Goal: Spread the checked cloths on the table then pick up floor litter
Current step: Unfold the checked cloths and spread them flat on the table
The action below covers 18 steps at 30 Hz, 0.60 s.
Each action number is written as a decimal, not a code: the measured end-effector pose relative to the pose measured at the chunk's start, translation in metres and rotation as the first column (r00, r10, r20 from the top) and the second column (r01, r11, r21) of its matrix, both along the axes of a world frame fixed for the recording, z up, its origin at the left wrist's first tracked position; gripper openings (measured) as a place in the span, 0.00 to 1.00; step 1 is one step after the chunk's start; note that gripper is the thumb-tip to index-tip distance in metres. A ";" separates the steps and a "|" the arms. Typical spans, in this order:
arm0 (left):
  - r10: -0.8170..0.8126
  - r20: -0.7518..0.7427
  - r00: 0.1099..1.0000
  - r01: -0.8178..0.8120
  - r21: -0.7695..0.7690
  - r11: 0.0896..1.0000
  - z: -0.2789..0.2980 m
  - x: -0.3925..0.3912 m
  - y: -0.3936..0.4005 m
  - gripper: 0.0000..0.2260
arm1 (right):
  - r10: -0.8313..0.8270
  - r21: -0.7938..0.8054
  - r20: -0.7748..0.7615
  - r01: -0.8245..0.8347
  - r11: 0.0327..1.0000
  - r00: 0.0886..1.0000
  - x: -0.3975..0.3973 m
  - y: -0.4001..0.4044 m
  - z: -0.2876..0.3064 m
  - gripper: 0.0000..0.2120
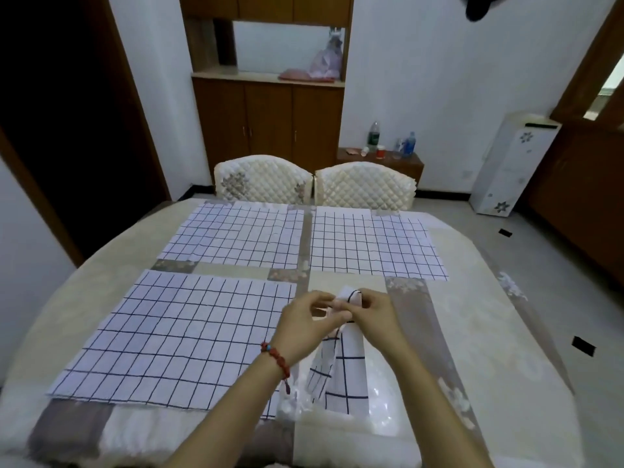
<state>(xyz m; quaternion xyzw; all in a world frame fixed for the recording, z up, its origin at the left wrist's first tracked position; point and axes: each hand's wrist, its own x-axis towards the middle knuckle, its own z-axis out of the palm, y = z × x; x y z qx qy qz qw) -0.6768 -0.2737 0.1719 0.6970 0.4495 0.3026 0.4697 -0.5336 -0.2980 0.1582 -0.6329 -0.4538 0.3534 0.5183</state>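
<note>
Three white checked cloths lie flat on the table (489,332): one near left (179,339), one far left (236,236), one far right (371,244). A fourth checked cloth (344,373), still folded into a narrow strip, hangs over the near right part of the table. My left hand (307,329) and my right hand (374,315) both pinch its top edge, close together. My left wrist wears a red bead bracelet. Two small dark pieces of litter (583,345) (505,232) lie on the floor to the right.
Two quilted white chairs (263,179) (366,185) stand at the table's far side. Behind them are a wooden cabinet (270,119) and a low side table (381,158) with bottles and a cup. A white appliance (510,163) stands right, a dark doorway left.
</note>
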 end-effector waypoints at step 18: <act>0.159 -0.128 0.979 -0.098 0.388 0.917 0.030 -0.036 0.027 0.07 | 0.262 -0.264 0.334 -0.177 0.948 0.906 0.023 -0.011 0.000 0.09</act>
